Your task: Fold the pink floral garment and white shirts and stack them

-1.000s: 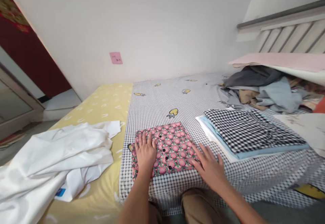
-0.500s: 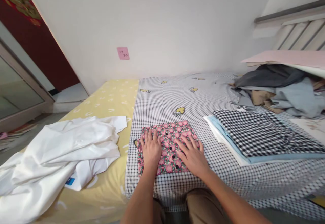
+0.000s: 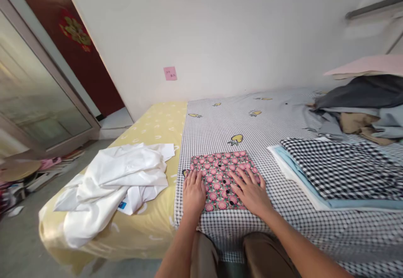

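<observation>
A folded pink floral shirt [image 3: 217,181] with dark buttons down its middle lies flat on the checked bed cover near the front edge. My left hand [image 3: 193,192] rests on the shirt's left side, palm down with the fingers stretched out. On its right side lies my right hand [image 3: 250,190], flat with fingers spread. Neither hand grips the cloth. To the left, a crumpled white garment [image 3: 126,175] with a blue tag is heaped on yellow bedding.
Folded clothes with a black-and-white checked shirt [image 3: 343,169] on top lie at the right. Behind them is a heap of grey and brown clothes [image 3: 371,101]. The bed's yellow bedding [image 3: 166,120] meets a white wall [image 3: 220,38]. Assorted items [image 3: 34,173] sit on the floor at left.
The view has turned left, so things appear further right and more floor shows. My left hand has slid down toward the shirt's near left edge; my right hand stays on its right side.
</observation>
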Demonstrator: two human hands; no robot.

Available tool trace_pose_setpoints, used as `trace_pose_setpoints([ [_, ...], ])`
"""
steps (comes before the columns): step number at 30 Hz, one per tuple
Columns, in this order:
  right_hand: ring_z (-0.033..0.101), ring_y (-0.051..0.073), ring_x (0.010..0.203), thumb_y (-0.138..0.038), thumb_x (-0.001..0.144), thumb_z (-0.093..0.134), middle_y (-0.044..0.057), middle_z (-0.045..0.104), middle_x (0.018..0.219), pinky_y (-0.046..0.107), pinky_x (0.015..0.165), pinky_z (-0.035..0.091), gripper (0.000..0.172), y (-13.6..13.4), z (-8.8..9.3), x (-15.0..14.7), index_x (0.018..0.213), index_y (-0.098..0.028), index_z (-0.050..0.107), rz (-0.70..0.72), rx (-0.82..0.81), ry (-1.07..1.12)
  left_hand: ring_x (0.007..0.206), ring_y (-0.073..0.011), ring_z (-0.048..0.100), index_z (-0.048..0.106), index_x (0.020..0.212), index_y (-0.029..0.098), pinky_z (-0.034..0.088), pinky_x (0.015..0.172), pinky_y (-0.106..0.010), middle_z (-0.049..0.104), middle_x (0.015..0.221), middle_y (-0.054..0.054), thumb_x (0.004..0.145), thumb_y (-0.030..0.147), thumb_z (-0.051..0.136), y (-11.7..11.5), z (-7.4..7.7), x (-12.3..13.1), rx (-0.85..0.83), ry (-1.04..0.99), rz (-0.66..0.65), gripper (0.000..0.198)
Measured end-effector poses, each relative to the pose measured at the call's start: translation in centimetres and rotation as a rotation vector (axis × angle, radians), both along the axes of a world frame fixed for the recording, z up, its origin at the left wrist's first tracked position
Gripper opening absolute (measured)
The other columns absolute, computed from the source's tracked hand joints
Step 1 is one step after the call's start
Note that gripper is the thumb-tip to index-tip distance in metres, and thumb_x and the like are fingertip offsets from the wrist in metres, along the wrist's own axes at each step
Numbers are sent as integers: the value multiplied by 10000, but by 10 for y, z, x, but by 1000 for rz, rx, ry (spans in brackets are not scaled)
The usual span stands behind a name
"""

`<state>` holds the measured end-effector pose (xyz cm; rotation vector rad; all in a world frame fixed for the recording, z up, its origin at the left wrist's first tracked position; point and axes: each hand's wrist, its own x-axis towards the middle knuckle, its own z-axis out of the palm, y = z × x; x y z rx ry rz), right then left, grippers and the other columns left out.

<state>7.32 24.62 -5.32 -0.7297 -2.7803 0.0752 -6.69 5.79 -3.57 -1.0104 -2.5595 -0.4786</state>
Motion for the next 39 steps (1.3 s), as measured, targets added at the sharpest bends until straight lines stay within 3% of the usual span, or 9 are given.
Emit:
trace_pose_setpoints([
  [6, 224, 343, 1527, -612, 1024, 247, -15, 387, 1634, 641, 1196, 109, 569, -1, 0, -1, 1523, -419, 440, 14, -8, 61, 1462, -220, 433, 536, 1449, 221, 316, 1235, -457, 523, 1548, -71, 1012, 254, 321, -38, -15, 5, -14, 4, 54, 489],
  [9, 222, 349, 1528, -591, 1029, 265, -1, 403, 1626, 646, 1195, 101, 553, -3, 6, 0, 1517, -413, 452, 16, -36, 68, 1437, -217, 467, 553, 1433, 242, 316, 1229, -487, 539, 1535, -83, 1003, 244, 321, -45, -14, 5, -24, -46, 89, 488],
  [14, 197, 356, 1537, -588, 1029, 291, 5, 383, 1637, 661, 1192, 74, 544, -4, 10, -1, 1524, -417, 436, 26, -83, 82, 1386, -313, 523, 650, 1322, 223, 268, 1200, -648, 462, 1576, -181, 987, 223, 378, -15, 28, 16, 18, 42, 326, 432],
  [18, 165, 355, 1547, -599, 1023, 319, -2, 349, 1654, 664, 1194, 51, 545, -3, 9, -4, 1529, -424, 423, 27, -140, 86, 1481, -269, 406, 600, 1387, 277, 148, 1252, -632, 427, 1613, -116, 1016, 250, 362, 25, 56, 34, 42, 203, 126, 442],
  [20, 165, 355, 1548, -594, 1022, 334, 1, 354, 1651, 661, 1196, 54, 543, -3, 10, -4, 1524, -415, 436, 26, -157, 97, 1496, -257, 381, 507, 1465, 327, 142, 1249, -655, 450, 1602, -74, 1030, 296, 342, 39, 51, 40, -15, 142, 37, 466],
  [23, 183, 357, 1544, -578, 1014, 375, 6, 369, 1643, 662, 1198, 44, 533, -4, 12, -4, 1515, -414, 451, 36, -161, 134, 1497, -283, 377, 400, 1519, 361, 158, 1222, -712, 462, 1589, -39, 1029, 375, 341, 44, 22, 42, -142, -16, 1, 494],
  [27, 186, 353, 1545, -564, 999, 422, 1, 381, 1636, 662, 1203, 30, 534, -4, 13, -3, 1513, -420, 454, 44, -184, 153, 1527, -307, 312, 360, 1524, 384, 154, 1221, -717, 371, 1631, -3, 1003, 478, 386, 38, -12, 39, -232, -10, 17, 530],
  [34, 276, 368, 1510, -513, 968, 482, 3, 436, 1604, 702, 1173, 117, 497, -1, 29, -7, 1452, -412, 537, 9, -283, 94, 1524, -319, 314, 336, 1530, 376, 150, 1213, -731, 328, 1636, 9, 1006, 460, 365, 40, -12, 39, -268, 29, 36, 531],
  [39, 259, 359, 1517, -515, 992, 439, 30, 387, 1633, 670, 1193, 87, 512, 6, 43, -38, 1478, -371, 516, 15, -197, 190, 1516, -301, 332, 376, 1516, 389, 98, 1237, -699, 373, 1621, 15, 1002, 492, 350, 40, -20, 37, -212, 72, 34, 525],
])
